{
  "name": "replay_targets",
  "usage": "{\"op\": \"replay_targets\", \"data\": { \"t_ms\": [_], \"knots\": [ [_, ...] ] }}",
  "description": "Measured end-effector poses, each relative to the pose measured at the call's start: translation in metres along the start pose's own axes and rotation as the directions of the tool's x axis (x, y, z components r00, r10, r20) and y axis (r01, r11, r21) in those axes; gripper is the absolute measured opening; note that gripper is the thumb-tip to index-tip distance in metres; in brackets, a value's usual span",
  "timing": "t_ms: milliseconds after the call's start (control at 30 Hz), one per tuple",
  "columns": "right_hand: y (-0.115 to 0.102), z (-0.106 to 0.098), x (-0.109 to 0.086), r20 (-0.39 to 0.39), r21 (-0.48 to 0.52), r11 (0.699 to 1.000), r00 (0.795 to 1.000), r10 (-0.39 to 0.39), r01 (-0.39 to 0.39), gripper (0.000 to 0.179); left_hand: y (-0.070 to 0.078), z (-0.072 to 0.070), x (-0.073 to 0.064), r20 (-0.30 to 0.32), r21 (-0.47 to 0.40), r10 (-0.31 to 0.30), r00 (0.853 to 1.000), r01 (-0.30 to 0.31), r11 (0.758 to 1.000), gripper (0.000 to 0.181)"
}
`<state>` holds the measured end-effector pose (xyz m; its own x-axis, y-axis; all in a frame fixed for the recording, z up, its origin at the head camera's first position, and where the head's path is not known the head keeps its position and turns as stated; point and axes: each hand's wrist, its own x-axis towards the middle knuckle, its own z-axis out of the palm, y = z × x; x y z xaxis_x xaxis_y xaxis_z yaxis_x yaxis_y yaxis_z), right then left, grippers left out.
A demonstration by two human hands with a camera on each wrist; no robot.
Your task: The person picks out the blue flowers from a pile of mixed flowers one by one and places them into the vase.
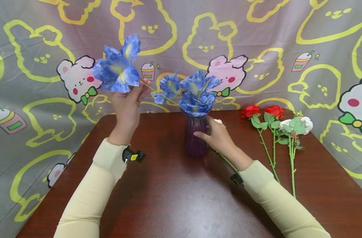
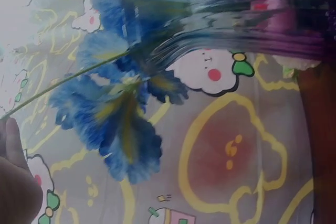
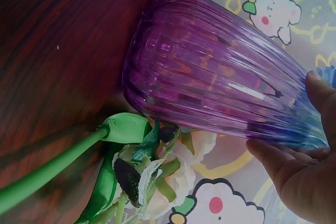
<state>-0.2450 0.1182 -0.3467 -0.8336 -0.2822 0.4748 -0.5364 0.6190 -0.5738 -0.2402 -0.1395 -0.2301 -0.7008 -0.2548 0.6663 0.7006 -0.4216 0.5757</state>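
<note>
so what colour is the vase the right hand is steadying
Purple ribbed glass vase, shading blue toward the neck; the right hand touches it. Best seen in the right wrist view.

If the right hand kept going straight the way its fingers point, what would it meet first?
The right hand points left at the ribbed purple glass vase; its fingertips already seem to touch the vase's wall, so nothing lies between them.
</note>
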Motion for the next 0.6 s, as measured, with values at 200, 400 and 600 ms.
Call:
{"op": "replay_targets", "data": {
  "t_ms": [200,400,600],
  "knots": [
    [0.000,0.000,0.000,-0.001,-0.002,1.000,1.000,-0.004,0.004,0.069,-0.014,0.003,-0.009,-0.022,0.002,-0.048,0.999,0.048,0.999,0.010],
    [0.000,0.000,0.000,0.010,0.007,1.000,1.000,0.006,-0.006,0.070,-0.027,0.006,-0.020,0.021,0.027,-0.041,0.999,0.041,0.999,0.015],
    [0.000,0.000,0.000,0.013,0.014,1.000,1.000,0.011,-0.011,0.071,-0.036,0.009,-0.030,0.037,0.031,-0.065,0.997,0.064,0.997,0.019]
  ]
}}
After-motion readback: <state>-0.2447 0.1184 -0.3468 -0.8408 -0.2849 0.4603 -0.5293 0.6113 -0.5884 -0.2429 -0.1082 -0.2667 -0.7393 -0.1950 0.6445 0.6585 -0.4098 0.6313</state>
